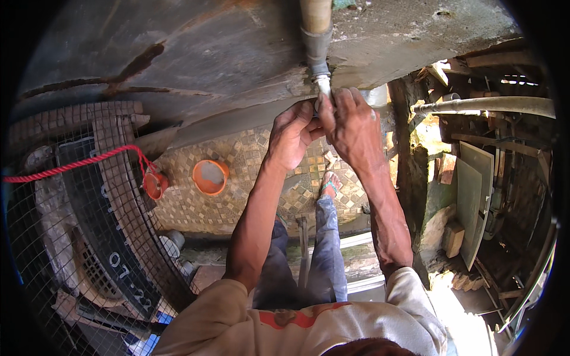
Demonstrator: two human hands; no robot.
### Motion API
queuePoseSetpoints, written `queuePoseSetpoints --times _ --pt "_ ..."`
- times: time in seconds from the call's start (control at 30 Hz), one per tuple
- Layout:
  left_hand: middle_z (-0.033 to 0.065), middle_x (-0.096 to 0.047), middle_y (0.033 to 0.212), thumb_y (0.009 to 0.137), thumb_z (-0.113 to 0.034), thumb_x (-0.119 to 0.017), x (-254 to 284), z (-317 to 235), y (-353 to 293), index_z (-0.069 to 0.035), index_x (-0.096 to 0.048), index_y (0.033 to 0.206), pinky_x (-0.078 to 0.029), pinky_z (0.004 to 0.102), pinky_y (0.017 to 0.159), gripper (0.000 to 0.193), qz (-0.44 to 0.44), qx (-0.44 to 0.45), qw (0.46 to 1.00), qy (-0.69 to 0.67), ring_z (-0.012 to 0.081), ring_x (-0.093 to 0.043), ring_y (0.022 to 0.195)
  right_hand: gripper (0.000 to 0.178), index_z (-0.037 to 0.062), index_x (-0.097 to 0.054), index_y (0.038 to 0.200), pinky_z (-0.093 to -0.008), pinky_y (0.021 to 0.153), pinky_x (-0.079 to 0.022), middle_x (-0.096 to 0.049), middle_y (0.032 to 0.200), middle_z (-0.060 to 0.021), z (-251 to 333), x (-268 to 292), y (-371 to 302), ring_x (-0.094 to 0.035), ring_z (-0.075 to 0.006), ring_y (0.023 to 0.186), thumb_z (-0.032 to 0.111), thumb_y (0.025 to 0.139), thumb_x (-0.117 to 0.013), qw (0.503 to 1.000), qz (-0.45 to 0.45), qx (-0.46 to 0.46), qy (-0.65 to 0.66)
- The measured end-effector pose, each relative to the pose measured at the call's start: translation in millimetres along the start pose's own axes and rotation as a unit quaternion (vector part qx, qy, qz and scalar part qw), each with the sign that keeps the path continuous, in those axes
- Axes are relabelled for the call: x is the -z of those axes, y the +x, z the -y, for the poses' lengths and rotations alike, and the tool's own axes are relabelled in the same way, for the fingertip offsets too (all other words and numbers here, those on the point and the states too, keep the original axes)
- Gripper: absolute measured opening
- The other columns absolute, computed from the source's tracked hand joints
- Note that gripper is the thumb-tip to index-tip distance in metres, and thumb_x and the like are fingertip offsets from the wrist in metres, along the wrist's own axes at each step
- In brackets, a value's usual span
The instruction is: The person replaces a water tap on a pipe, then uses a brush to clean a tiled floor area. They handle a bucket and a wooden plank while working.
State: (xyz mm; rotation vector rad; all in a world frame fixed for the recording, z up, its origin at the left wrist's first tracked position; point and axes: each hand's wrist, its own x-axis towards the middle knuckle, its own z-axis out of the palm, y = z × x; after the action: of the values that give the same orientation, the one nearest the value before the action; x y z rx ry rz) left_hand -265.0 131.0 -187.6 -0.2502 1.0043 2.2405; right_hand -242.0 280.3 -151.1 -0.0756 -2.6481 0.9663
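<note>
The person is holding both arms up and forward, with the right hand (356, 127) and the left hand (291, 133) meeting just below a white pipe fitting (322, 84). That fitting is sticking out of the lower end of a grey pipe (318, 50), which is running along a stained concrete wall (196, 53). The right grip is curling in tightly, its fingers bending at the fitting's lower end and covering it; whether they are pinching it or only touching it, I cannot tell. The left grip is turning its palm inward, thumb and bent fingers drawing close together beside the right fingers, and what lies between them is staying hidden, so I cannot tell whether it is holding anything. Below the hands, a sandalled foot (331, 183) is resting on the patterned tile floor (243, 155). To the left, an orange bucket (209, 190) is holding a grey mix, and near it a smaller orange-red bucket (155, 186) is standing beside wire mesh (35, 225), with a red rope (89, 163) reaching down to it. At the right, a pale pipe (493, 106) is running crosswise above leaning boards (469, 202).
</note>
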Motion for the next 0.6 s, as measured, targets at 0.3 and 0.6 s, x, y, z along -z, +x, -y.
queuePoseSetpoints --times 0.3,0.6 --pt "0.0155 -0.069 0.096 0.081 0.000 -0.082 -66 -22 -33 0.004 -0.060 0.106 -0.057 0.0311 0.064 0.034 -0.154 -0.274 0.838 0.446 0.0167 -0.069 0.081 0.042 0.0026 -0.062 0.099 -0.0277 0.051 -0.048 -0.063 0.077 -0.0070 8 -85 -28 -0.058 -0.0140 0.061 0.042 0.106 -0.048 0.392 -0.066 -0.359 0.844" --pt "0.0159 -0.062 0.108 0.088 -0.021 -0.080 -75 -27 -33 0.004 -0.061 0.114 -0.056 0.0398 0.081 0.041 -0.158 -0.229 0.831 0.482 0.0262 -0.066 0.092 0.061 0.0004 -0.062 0.109 -0.0306 0.056 -0.052 -0.065 0.083 -0.0089 -10 -89 -51 -0.063 -0.0174 0.068 0.058 0.105 -0.041 0.380 -0.016 -0.372 0.847"
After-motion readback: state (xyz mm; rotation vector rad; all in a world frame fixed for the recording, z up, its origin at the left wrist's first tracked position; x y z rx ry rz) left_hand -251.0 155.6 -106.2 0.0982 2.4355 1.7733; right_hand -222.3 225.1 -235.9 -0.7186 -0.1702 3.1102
